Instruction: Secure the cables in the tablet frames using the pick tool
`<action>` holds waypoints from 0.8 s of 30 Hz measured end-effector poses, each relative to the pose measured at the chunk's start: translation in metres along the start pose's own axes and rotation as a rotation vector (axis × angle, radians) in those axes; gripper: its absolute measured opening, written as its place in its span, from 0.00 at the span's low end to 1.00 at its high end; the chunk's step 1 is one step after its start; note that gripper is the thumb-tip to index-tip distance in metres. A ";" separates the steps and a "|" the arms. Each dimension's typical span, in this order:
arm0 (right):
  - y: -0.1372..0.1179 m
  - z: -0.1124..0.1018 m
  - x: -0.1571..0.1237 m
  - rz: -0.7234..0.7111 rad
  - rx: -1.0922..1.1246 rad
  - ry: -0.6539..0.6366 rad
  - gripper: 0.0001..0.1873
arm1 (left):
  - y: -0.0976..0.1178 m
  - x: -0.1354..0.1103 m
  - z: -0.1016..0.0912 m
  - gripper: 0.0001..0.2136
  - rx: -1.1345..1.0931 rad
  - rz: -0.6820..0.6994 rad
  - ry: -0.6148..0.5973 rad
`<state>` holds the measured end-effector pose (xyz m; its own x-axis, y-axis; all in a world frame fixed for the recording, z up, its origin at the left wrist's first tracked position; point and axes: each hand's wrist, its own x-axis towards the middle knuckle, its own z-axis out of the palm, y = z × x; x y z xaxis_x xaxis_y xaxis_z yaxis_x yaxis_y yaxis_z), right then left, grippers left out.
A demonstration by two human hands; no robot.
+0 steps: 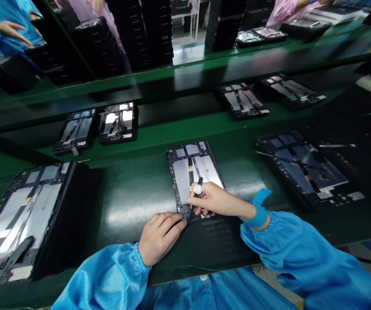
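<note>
An opened tablet (181, 172) lies on the green bench in front of me, its silver battery panels and dark ribbon cables bare. My left hand (160, 237) is closed at its lower left corner, thumb and fingertips together on the edge. In my right hand (209, 199) is a slim black pen-like tool (200, 182) with a white part around it, held like a pen. Its lower end points at the tablet's bottom part and is hidden behind my fingers. A blue strap (257, 214) circles my right wrist.
Stacked opened tablets (43, 202) stand at the left, and another stack (295, 159) at the right. Beyond, more tablets (119, 122) lie along a green shelf (172, 125). Tall black stacks (154, 34) rise at the back, near co-workers in blue (14, 30) and pink sleeves.
</note>
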<state>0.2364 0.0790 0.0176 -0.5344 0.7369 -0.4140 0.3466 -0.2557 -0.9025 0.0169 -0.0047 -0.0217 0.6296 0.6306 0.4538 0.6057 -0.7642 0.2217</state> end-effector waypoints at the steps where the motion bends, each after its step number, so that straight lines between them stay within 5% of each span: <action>1: 0.000 0.000 0.000 0.002 -0.004 0.001 0.08 | 0.000 0.000 -0.001 0.11 0.023 0.015 -0.006; 8: 0.005 -0.001 -0.001 -0.033 0.003 0.011 0.09 | 0.003 0.001 -0.008 0.16 0.171 0.070 -0.111; 15: 0.014 -0.014 -0.032 -0.179 -0.148 0.231 0.09 | 0.003 -0.001 -0.004 0.16 0.131 0.019 -0.128; 24: 0.015 -0.010 -0.037 -0.205 -0.193 0.234 0.09 | 0.002 -0.003 -0.001 0.15 0.090 0.006 -0.091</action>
<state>0.2693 0.0540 0.0205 -0.4250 0.8894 -0.1685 0.4013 0.0182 -0.9158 0.0161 -0.0084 -0.0221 0.6723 0.6390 0.3738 0.6405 -0.7553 0.1391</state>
